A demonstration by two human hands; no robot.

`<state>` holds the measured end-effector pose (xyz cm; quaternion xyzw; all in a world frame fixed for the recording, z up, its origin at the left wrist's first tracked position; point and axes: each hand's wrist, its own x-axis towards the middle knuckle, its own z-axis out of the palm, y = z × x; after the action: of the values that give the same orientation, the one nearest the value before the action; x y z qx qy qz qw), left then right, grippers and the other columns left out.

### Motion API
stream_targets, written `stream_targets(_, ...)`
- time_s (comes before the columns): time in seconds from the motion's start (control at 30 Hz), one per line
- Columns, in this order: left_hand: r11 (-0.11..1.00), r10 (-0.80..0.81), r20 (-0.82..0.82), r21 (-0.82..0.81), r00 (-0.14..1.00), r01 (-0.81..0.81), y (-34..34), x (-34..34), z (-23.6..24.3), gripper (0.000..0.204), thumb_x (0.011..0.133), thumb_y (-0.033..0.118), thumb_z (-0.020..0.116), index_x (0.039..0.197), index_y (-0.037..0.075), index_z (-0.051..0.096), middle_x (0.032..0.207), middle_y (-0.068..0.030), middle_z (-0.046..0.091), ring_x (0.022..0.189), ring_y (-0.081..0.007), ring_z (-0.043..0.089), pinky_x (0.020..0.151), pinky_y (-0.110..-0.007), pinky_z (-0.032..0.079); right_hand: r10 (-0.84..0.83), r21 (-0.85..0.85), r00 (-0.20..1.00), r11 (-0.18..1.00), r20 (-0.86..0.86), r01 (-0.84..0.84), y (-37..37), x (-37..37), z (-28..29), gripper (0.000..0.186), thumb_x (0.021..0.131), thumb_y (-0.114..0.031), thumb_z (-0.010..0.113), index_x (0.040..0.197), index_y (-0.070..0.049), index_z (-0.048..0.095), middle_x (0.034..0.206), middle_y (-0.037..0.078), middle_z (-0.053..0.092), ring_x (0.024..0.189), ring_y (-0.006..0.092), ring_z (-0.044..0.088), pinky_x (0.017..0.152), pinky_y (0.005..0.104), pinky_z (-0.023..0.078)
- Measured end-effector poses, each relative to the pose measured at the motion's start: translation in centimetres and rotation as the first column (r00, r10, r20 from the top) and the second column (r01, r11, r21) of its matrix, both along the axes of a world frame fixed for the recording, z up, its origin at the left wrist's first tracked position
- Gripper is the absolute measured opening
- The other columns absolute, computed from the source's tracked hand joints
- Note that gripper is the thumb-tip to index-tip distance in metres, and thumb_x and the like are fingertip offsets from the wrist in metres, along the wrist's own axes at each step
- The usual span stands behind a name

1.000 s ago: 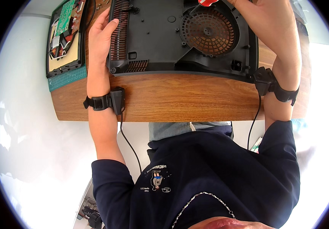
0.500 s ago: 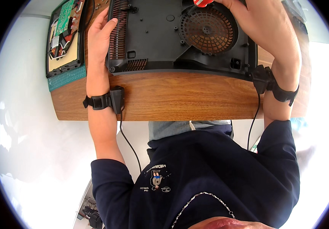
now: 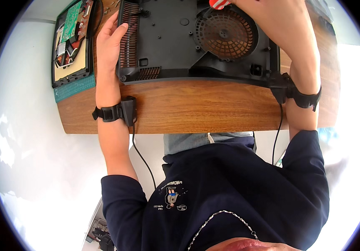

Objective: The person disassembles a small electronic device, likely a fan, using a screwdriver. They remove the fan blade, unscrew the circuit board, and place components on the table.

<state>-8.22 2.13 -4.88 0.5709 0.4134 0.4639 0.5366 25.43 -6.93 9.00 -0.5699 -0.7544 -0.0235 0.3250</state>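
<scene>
A black plastic housing [image 3: 167,46] lies on the wooden table, its inside facing up. It has a round fan grille [image 3: 226,33] on the right and slotted vents along the left edge. My left hand [image 3: 109,44] grips that left edge, thumb over the rim by the vents. At the top edge of the view, my right hand [image 3: 251,6] is closed on a red-and-white-handled screwdriver [image 3: 219,3] above the grille's far-left side. Most of the right fingers and part of the tool are cut off by the picture's edge, so the tip's contact is unclear.
Left of the housing, a black-framed panel [image 3: 89,62] with a green circuit board [image 3: 72,21] and wires rests on a green cutting mat [image 3: 76,88]. Several small screws [image 3: 112,5] lie at the far left. Cables hang from black wrist-strapped devices [image 3: 128,111] on both forearms.
My right hand and forearm have shifted slightly left, with the red-and-white handle moving a little left and up. My left hand keeps its hold on the housing's edge.
</scene>
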Motion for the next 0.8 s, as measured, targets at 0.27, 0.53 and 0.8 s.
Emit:
stream_targets(0.27,1.000,-0.001,0.006,-0.005,1.000,0.001,-0.4,0.1,0.4,0.046,0.101,0.001,0.059,0.146,-0.002,0.054,0.127,-0.0076,0.068,0.109,-0.0124,0.066,0.094,-0.027,0.053,0.415,-0.031,0.910,0.909,-0.018,-0.415,0.7,2.4,0.3,0.041,0.079,-0.004,0.083,0.116,-0.004,0.064,0.108,0.011,0.070,0.103,0.0272,0.068,0.089,0.0352,0.054)
stream_targets(0.53,1.000,-0.004,-0.002,0.003,1.000,0.004,-0.6,0.4,0.6,0.045,0.101,-0.001,0.057,0.145,-0.003,0.054,0.126,-0.0083,0.068,0.108,-0.0133,0.067,0.094,-0.027,0.054,0.024,-0.080,0.986,0.996,-0.167,-0.037,-1.5,-1.3,1.8,0.043,0.076,-0.018,0.092,0.106,-0.002,0.065,0.091,0.006,0.070,0.081,0.0140,0.067,0.073,0.0283,0.054)
stream_targets(0.8,1.000,-0.012,0.005,0.001,1.000,0.012,-0.6,0.4,0.6,0.045,0.101,-0.001,0.057,0.145,-0.002,0.054,0.126,-0.0086,0.069,0.108,-0.0133,0.067,0.093,-0.028,0.055,0.135,0.165,0.914,0.983,-0.383,-0.076,0.4,1.5,0.0,0.037,0.085,-0.022,0.087,0.110,-0.005,0.066,0.091,0.002,0.067,0.081,0.0090,0.065,0.071,0.0220,0.055)
